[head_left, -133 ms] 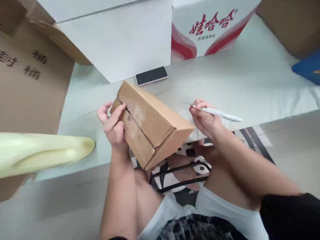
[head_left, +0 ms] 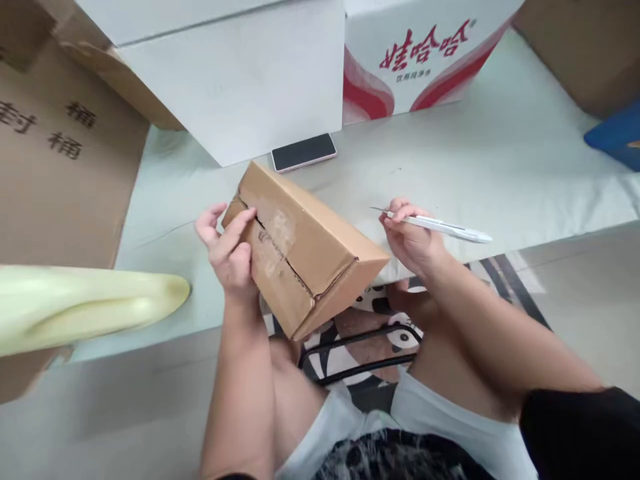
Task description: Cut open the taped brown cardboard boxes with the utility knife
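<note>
Slight rightward shift: cardboard box (head_left: 305,250), end in left fingers' (head_left: 231,237) grip, white tool (head_left: 453,229) in right fingers' (head_left: 398,227) pinch.

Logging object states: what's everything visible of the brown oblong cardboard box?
The brown oblong cardboard box has two panels meeting at a narrow dark seam, with pale scuffs on both sides and small dark marks beside it; another seam borders the right-hand end. It looks closed and is tilted, over the near edge of the pale green cloth-covered table; whether they touch is hidden. The bare left hand grips its left end, index finger at the first seam.
</note>
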`<state>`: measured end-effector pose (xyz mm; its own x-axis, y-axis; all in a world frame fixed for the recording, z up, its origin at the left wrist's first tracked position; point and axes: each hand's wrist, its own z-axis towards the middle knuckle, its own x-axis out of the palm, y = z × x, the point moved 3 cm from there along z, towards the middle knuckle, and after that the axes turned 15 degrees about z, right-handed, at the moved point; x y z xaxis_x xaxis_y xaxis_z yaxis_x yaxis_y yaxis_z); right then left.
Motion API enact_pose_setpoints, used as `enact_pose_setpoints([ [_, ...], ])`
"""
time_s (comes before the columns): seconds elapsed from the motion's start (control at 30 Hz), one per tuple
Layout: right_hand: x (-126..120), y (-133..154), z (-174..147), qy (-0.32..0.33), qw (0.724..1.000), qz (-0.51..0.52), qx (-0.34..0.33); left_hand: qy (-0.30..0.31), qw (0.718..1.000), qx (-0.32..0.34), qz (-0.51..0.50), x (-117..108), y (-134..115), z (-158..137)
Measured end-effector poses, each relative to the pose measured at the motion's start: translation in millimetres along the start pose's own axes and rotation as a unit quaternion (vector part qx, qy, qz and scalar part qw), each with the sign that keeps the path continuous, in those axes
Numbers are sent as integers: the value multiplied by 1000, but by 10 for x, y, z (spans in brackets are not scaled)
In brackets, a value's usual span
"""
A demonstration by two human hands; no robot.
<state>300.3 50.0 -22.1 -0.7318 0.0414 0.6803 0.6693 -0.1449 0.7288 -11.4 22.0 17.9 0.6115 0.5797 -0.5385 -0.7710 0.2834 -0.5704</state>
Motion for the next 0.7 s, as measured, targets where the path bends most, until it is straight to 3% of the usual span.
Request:
enact_pose_setpoints([
  [0.23,74,17,-68,-11,993,-47,110,12,1000,22,7,-17,-17,16],
  [0.37,74,36,-108,-28,980,-157,118,17,999,-29,2,-72,63,54],
  [0.57,205,22,-219,57,920,-333,197,58,993,-106,15,-149,223,72],
  [0.7,377,-4,-347,116,933,-264,216,70,989,-122,-34,-140,266,100],
])
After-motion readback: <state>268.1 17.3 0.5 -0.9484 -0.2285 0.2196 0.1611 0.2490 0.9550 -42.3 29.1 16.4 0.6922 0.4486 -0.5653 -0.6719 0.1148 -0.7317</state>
